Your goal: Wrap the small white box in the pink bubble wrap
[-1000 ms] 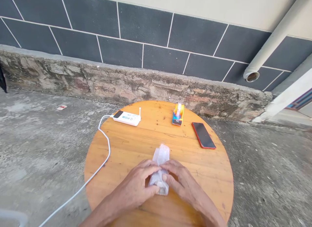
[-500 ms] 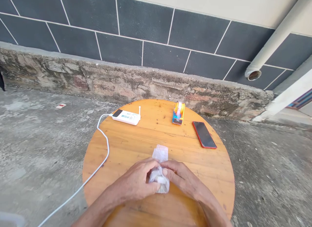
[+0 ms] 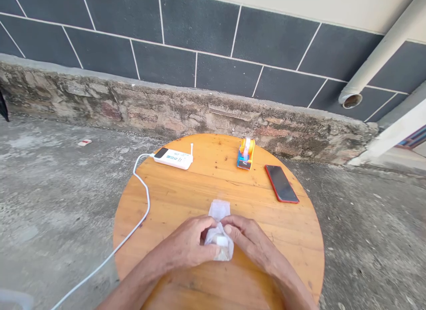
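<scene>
Both my hands meet at the near middle of a round wooden table (image 3: 289,239). Between them is a small clear plastic bag (image 3: 218,230) with a white object inside. My left hand (image 3: 189,245) pinches the bag's left side with curled fingers. My right hand (image 3: 248,239) grips the right side, thumb pressed on the white object. The bag's open top end lies flat on the table, pointing away from me.
At the table's far side lie a white power bank (image 3: 175,159) with a white cable (image 3: 141,212) trailing off the left edge, an orange and blue tape dispenser (image 3: 245,153) and a red-edged phone (image 3: 281,189). Concrete floor, a stone kerb and a tiled wall surround the table.
My hands have kept hold of the bag and shifted it slightly; the bag looks more bunched between my fingers. The view has tilted a little.
</scene>
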The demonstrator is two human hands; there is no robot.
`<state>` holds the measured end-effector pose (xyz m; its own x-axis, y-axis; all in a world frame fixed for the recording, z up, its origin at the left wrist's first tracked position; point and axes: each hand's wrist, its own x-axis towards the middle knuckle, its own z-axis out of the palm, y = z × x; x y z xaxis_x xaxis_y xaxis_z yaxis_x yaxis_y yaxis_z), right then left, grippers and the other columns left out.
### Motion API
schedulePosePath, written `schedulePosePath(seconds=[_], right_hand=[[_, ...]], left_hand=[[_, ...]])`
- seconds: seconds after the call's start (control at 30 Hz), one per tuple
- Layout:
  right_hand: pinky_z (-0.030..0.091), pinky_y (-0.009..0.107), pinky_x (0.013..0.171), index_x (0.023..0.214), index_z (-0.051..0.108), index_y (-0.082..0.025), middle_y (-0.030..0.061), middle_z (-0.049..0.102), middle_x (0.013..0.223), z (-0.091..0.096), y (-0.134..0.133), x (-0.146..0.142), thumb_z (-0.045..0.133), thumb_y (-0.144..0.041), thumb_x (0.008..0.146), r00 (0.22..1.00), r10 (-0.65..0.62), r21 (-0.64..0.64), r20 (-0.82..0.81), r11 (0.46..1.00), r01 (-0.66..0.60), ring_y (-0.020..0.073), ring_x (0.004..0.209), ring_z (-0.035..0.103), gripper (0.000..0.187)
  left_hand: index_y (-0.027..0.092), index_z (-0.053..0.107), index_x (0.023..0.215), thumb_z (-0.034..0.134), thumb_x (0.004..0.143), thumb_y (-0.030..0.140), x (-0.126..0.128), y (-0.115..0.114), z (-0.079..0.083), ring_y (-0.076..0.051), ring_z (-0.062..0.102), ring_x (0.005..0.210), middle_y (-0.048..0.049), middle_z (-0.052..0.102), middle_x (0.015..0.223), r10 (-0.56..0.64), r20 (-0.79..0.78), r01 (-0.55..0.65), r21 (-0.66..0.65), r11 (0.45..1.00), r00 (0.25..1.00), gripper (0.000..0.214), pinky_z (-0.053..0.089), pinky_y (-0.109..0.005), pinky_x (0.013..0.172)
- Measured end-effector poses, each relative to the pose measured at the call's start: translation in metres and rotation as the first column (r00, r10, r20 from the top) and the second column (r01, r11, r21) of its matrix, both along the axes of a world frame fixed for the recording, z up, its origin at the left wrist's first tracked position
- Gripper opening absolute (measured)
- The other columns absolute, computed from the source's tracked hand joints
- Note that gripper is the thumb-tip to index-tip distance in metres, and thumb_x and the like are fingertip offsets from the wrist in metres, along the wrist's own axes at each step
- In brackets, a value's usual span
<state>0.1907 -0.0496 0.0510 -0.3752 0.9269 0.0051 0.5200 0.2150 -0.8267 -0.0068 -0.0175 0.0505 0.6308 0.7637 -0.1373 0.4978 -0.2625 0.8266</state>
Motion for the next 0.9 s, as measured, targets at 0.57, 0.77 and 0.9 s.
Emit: schedulePosePath(seconds=[0.57,0.77,0.9], right_hand=[[0.043,0.040,0.079,0.117,0.052,-0.024,0.0042,0.063,0.111,-0.011,-0.022,-0.019,0.059,-0.016,0.080,0.899,-0.085,0.283,0.430,0.958,-0.045,0.0242,0.089,0.056,0.039],[0.040,0.035,0.079,0.110,0.056,-0.026,0.0012,0.065,0.103,-0.001,-0.016,-0.016,0.063,-0.017,0.076,0.932,-0.062,0.219,0.358,0.975,-0.019,0.0221,0.088,0.056,0.037],[0.041,0.032,0.078,0.107,0.059,-0.026,0.0018,0.066,0.098,0.003,-0.008,-0.012,0.066,-0.028,0.078,0.951,-0.030,0.169,0.307,0.985,-0.023,0.0216,0.087,0.058,0.030]], left_hand=[[0.021,0.062,0.091,0.057,0.071,0.020,-0.001,-0.002,-0.006,-0.017,0.055,0.081,-0.0009,0.058,0.092,0.041,0.088,-0.045,0.042,0.998,0.995,0.021,0.043,-0.025,0.070],[0.030,0.045,0.128,0.062,0.066,0.013,-0.012,-0.012,-0.016,-0.022,0.051,0.110,-0.0028,0.054,0.123,0.015,0.163,-0.031,0.097,0.995,0.986,0.067,0.041,-0.034,0.095],[0.028,0.053,0.118,0.060,0.071,0.013,-0.011,-0.010,-0.013,-0.021,0.053,0.106,-0.0016,0.058,0.115,0.019,0.195,-0.043,0.117,0.992,0.981,0.050,0.042,-0.032,0.093]])
